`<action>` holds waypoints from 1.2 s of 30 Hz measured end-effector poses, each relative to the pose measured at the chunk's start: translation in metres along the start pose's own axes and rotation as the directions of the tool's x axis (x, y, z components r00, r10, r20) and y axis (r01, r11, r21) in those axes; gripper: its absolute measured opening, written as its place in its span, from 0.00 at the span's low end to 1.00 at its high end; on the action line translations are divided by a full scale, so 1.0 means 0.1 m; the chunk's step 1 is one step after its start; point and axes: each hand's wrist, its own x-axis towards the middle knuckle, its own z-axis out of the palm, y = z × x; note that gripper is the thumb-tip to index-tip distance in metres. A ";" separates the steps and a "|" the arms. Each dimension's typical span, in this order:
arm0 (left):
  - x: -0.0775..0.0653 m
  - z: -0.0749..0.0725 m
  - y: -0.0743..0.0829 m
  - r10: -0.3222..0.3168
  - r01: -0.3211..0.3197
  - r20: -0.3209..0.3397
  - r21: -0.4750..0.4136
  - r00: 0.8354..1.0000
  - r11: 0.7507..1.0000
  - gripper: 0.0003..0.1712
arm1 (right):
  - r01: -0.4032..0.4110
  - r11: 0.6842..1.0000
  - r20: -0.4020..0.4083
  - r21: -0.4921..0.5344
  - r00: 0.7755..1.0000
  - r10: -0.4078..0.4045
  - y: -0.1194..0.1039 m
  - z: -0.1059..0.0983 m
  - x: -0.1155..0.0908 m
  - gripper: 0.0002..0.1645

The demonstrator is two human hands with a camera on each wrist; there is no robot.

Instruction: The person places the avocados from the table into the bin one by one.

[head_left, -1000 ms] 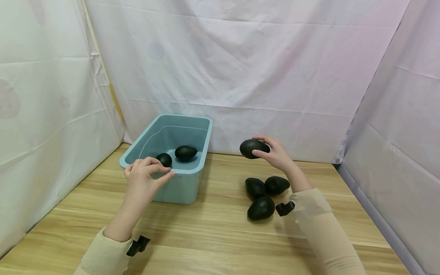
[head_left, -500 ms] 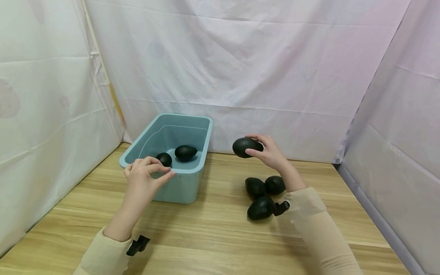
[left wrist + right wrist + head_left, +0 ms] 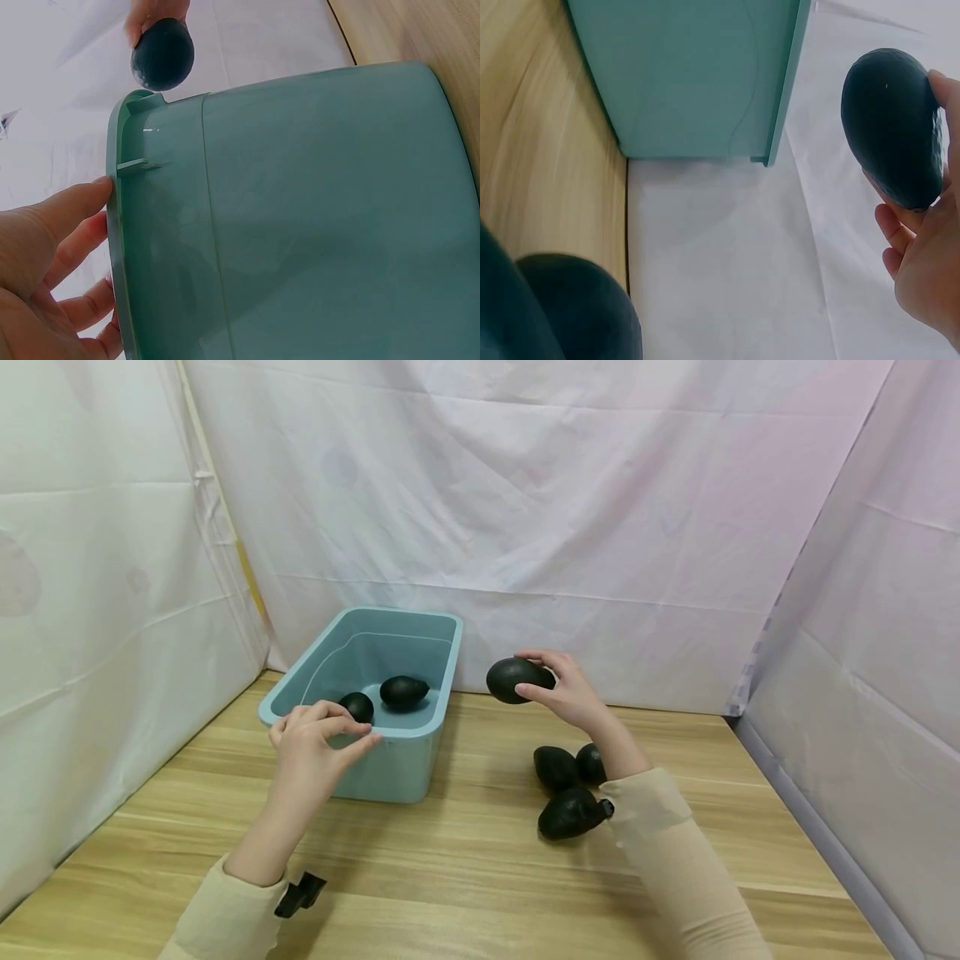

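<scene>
In the head view, my right hand (image 3: 566, 692) grips a dark avocado (image 3: 517, 680) in the air to the right of the blue-green plastic bin (image 3: 441, 693). The right wrist view shows thumb and fingers round one end of this avocado (image 3: 891, 124). My left hand (image 3: 315, 747) holds the bin's near rim. In the left wrist view its thumb (image 3: 79, 204) lies at the rim's edge, with the other fingertips going behind it. Two avocados lie inside the bin; one (image 3: 404, 692) shows whole, the other (image 3: 357, 706) is partly hidden by the left hand.
On the wooden table (image 3: 465, 877), three avocados (image 3: 568, 814) sit in a cluster below the right forearm, one partly covered by it. White cloth (image 3: 562, 527) hangs behind and at both sides. Small black camera mounts (image 3: 300, 895) stick out from the sleeves.
My right hand has moved left with its avocado, closer to the bin. Its forearm now covers more of the avocados on the table. The left hand stays at the rim.
</scene>
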 end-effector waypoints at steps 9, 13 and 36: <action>0.00 0.00 -0.01 0.007 -0.007 -0.005 -0.004 1.000 1.000 0.09 | -0.004 1.000 -0.009 0.014 1.000 0.004 -0.08 0.09 0.02 0.28; 0.00 0.01 -0.02 0.012 -0.012 -0.013 -0.004 1.000 1.000 0.09 | -0.003 1.000 -0.010 0.029 1.000 0.003 -0.09 0.13 0.05 0.29; -0.01 0.02 -0.02 0.010 -0.010 -0.008 0.004 1.000 1.000 0.09 | 0.068 0.996 -0.056 0.055 0.996 -0.065 0.20 0.40 0.30 0.31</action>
